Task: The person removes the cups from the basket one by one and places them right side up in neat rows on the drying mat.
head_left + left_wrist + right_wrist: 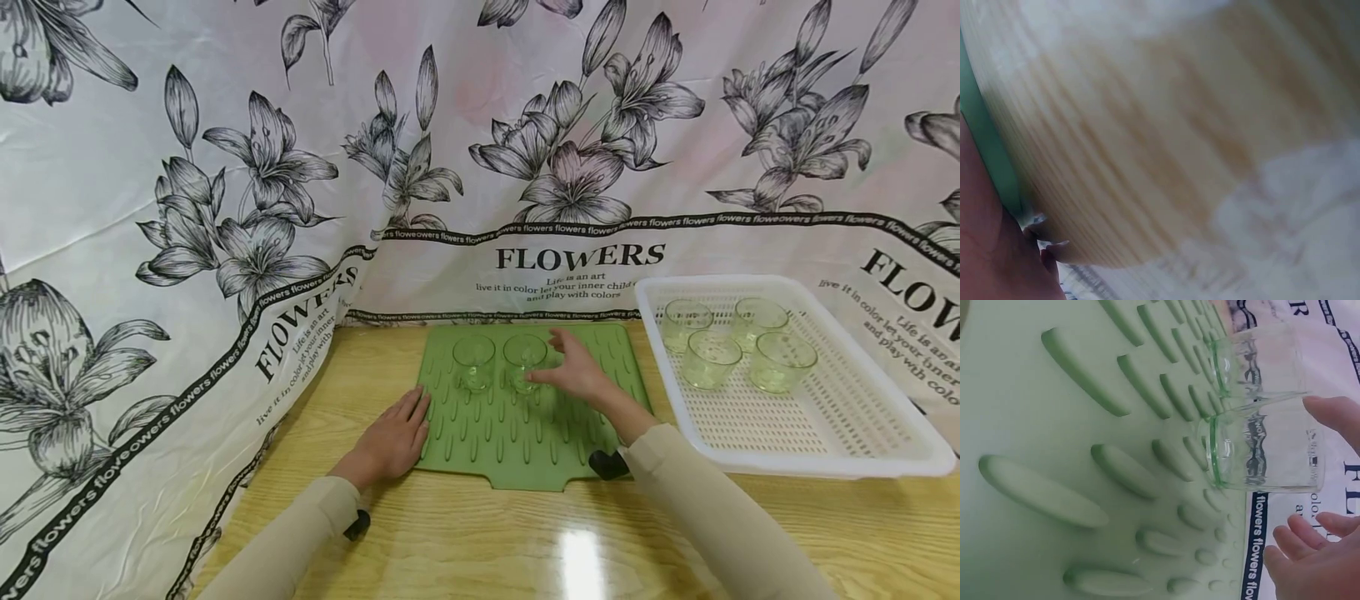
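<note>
Two clear, green-tinted drinking glasses stand side by side on a ribbed green mat (pixel 517 454), the left glass (pixel 473 364) and the right glass (pixel 524 364). Around the right glass, my right hand (pixel 573 367) is spread, thumb at its near side. The right wrist view has the thumb (pixel 1329 415) at that glass's upper edge, while the other fingers (pixel 1294 544) are apart from it. My left hand (pixel 392 435) lies flat at the mat's left edge, fingertips on the border. Only part of the left hand (pixel 991 244) enters the left wrist view.
To the right, a white plastic basket (pixel 825 462) with a perforated bottom holds several similar glasses (pixel 782 363). A flower-printed cloth (pixel 420 275) hangs behind and along the left side. The wooden table (pixel 465 542) extends in front of the mat.
</note>
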Demonstrator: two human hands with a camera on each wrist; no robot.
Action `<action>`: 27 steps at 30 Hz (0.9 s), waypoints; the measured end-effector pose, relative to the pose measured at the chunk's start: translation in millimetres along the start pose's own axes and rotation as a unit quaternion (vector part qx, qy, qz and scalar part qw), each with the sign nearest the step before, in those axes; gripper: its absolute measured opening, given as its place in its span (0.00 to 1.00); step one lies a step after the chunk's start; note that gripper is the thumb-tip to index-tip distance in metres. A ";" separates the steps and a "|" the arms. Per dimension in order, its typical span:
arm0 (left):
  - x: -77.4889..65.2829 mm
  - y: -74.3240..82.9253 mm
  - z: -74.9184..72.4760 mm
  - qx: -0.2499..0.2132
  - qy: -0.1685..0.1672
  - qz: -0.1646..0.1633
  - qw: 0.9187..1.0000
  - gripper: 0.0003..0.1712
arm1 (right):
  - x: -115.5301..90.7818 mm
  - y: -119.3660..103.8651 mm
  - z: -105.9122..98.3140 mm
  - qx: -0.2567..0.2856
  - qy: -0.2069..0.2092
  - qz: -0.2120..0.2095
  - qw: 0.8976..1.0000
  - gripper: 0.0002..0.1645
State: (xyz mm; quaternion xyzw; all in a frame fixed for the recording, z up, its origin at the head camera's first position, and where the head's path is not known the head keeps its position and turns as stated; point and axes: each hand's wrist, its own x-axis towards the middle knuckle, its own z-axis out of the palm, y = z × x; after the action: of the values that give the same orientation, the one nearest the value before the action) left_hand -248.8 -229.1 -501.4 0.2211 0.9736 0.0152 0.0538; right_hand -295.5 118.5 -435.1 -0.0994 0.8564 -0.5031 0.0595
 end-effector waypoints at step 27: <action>-1.1 3.6 -3.0 -0.011 -0.004 -0.004 1.000 0.34 | -25.4 -32.0 -12.1 -0.057 0.010 -0.015 0.998 0.56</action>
State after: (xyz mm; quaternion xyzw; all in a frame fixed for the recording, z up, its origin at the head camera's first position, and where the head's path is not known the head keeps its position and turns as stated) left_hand -246.5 -226.3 -498.1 0.2166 0.9741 0.0250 0.0600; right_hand -269.8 119.4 -401.2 -0.1106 0.8827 -0.4551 0.0379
